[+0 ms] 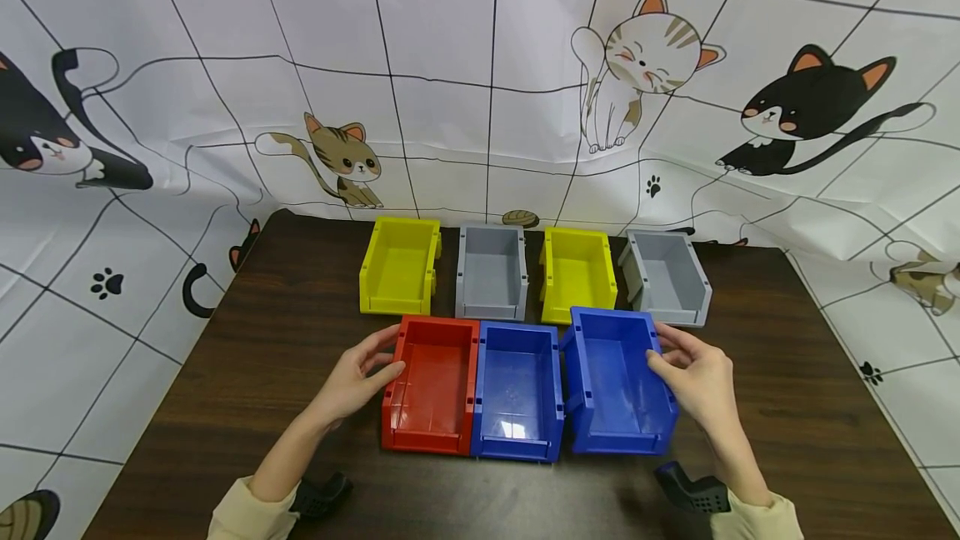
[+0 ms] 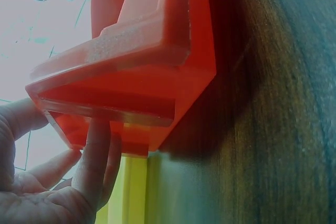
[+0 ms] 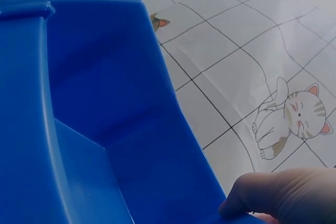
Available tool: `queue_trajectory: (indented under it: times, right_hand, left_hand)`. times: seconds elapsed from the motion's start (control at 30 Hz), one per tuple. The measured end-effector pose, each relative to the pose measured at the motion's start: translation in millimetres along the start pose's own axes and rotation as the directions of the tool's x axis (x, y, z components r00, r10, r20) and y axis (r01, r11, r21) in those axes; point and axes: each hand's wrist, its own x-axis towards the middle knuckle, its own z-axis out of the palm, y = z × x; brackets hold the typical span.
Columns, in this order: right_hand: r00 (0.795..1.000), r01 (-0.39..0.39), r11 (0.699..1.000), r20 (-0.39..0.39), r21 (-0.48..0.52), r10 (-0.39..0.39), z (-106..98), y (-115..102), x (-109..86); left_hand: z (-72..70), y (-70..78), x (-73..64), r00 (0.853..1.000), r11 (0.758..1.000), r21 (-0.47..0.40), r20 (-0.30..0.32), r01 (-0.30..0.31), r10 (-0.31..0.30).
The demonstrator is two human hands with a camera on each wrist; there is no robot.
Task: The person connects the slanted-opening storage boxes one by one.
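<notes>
My left hand grips the left wall of a red plastic storage bin, thumb over the rim. In the left wrist view, fingers reach under the ledge along the bin's side. A blue bin stands right up against the red one. To its right, my right hand pinches the right wall of a second blue bin, which sits slightly skewed with a narrow gap at its left. The right wrist view shows the thumb on that bin's rim; the other fingers are mostly hidden behind the wall.
Behind stand a yellow bin, a grey bin, another yellow bin and another grey bin, spaced apart in a row. The dark wooden table meets a cat-patterned sheet at its back and sides.
</notes>
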Motion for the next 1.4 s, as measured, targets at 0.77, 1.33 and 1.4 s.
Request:
queue_trajectory:
  times: [0.77,1.33,1.4]
  right_hand:
    - [0.998,0.066,0.994,0.005,-0.091,-0.066,5,-6,-3.5]
    - [0.820,0.541,0.815,0.344,-0.206,-0.457,36,-32,-15.3]
    - [0.823,0.534,0.816,0.359,-0.223,-0.441,38,-32,-16.0]
  left_hand:
    - [-0.7,1.3,0.8,1.000,1.000,-0.004,-0.010,-0.012,0.012]
    - [-0.1,-0.9,1.2,1.000,1.000,-0.012,-0.006,-0.010,0.010]
    - [-0.2,-1.4,0.9,1.000,1.000,-0.010,-0.007,-0.009,0.008]
